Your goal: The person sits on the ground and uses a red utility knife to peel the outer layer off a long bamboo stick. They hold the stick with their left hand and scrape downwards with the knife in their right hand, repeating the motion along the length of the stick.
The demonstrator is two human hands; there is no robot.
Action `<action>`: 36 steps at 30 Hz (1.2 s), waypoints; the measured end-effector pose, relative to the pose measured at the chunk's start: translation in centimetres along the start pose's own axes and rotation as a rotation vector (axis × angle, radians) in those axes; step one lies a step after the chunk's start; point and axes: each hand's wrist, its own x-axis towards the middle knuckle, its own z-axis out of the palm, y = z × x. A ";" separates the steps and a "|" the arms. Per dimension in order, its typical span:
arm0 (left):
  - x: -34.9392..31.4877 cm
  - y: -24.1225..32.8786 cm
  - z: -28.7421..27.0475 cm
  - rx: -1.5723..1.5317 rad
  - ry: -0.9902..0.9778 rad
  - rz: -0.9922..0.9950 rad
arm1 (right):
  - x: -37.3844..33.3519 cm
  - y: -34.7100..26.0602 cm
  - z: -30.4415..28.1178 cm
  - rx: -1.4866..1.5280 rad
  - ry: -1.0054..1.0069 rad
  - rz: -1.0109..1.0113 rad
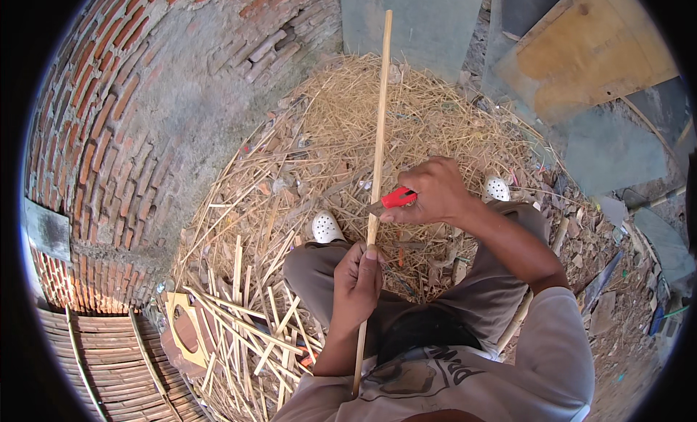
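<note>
A long, pale bamboo strip (382, 95) runs upright through the picture, from my lap out past my feet. My left hand (358, 280) is closed around its lower part, thumb pressed on top. In my right hand (434, 189) is a red-handled knife (398, 197), gripped in the closed fingers. Its short blade lies against the strip a little above my left hand. How deep the blade sits in the strip I cannot tell. The strip's near end rests by my shirt.
Split strips (254, 327) lie heaped at my left, beside a yellow board with a round hole (178, 306). Shavings (341, 110) cover the ground ahead. A brick wall (109, 146) rises at left; sheets and a wooden board (588, 51) lean at far right. A slatted bamboo surface (109, 364) is lower left.
</note>
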 end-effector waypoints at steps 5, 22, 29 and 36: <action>-0.3 0.7 0.4 0.083 0.039 -0.034 | -0.4 -0.4 -0.1 -0.065 0.044 -0.051; -2.7 -0.6 0.2 0.272 0.005 -0.048 | 2.2 6.2 0.2 -0.226 0.048 0.082; -8.0 -2.3 -0.5 0.270 -0.120 -0.136 | 3.1 15.0 -2.9 -0.375 0.084 0.501; -9.5 -1.8 -0.5 0.204 -0.174 -0.294 | 2.5 18.2 -3.4 -0.414 0.204 0.616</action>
